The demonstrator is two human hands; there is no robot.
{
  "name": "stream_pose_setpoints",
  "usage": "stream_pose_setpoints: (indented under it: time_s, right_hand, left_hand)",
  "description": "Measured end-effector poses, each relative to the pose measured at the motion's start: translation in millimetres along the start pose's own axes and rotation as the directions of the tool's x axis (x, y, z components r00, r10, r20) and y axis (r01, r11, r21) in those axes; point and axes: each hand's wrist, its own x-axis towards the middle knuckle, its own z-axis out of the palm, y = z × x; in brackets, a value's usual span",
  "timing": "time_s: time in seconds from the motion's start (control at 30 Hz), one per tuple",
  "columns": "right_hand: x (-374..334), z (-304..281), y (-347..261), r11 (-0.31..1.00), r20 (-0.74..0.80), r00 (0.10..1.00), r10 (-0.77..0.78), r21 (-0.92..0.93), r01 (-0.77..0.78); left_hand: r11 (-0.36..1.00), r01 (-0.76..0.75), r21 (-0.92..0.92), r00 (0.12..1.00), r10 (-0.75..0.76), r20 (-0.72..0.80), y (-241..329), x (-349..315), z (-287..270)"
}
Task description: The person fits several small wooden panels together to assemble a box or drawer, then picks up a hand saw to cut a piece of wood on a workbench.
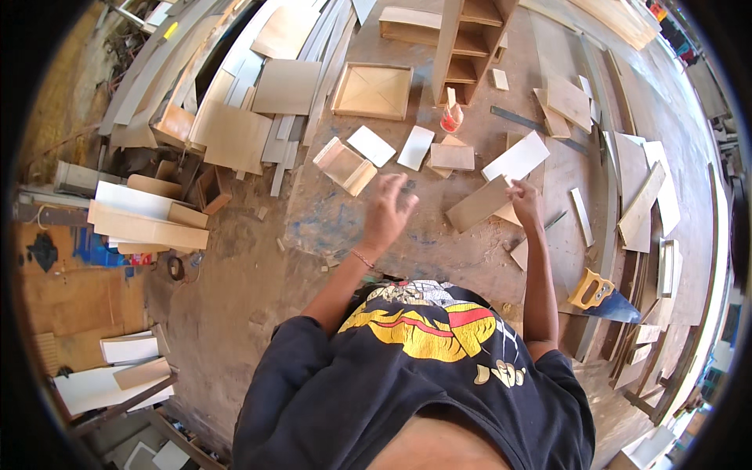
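My left hand (389,207) hovers over the worktable (329,211) with its fingers apart and nothing in them. In front of it lies a shallow wooden piece with raised strips (345,166). My right hand (525,202) has its fingers closed at the upper right corner of a thin rectangular wooden board (476,205), which looks slightly tilted. A white-faced panel (515,157) lies just beyond that board. Two small white panels (371,146) (416,148) and a small brown board (452,157) rest beyond my hands. A red and white container (451,119) with a stick in it stands farther back.
A handsaw (603,296) with a yellow handle lies at the right. An open wooden shelf unit (471,43) and a square tray-like frame (373,91) are at the far side. Stacked boards (231,133) crowd the left, and loose boards (644,205) the right.
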Motion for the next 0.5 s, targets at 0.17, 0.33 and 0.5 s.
stream_pose_setpoints:
  time_s: [0.17,0.33,0.5]
  right_hand:
    - [-16,13,-93,0.988,-0.146,0.980,-0.132,-0.098,0.119]
    - [-45,88,-173,0.959,0.237,0.954,-0.183,0.258,0.120]
    - [-44,165,-195,0.906,0.379,0.896,-0.232,0.419,0.057]
  left_hand:
    - [0.974,0.180,0.134,0.940,-0.131,-0.314,-38,18,-62]
    - [0.929,0.367,0.055,0.885,-0.330,-0.328,-120,16,-81]
    - [0.897,0.417,-0.149,0.909,-0.416,0.038,-162,20,-76]
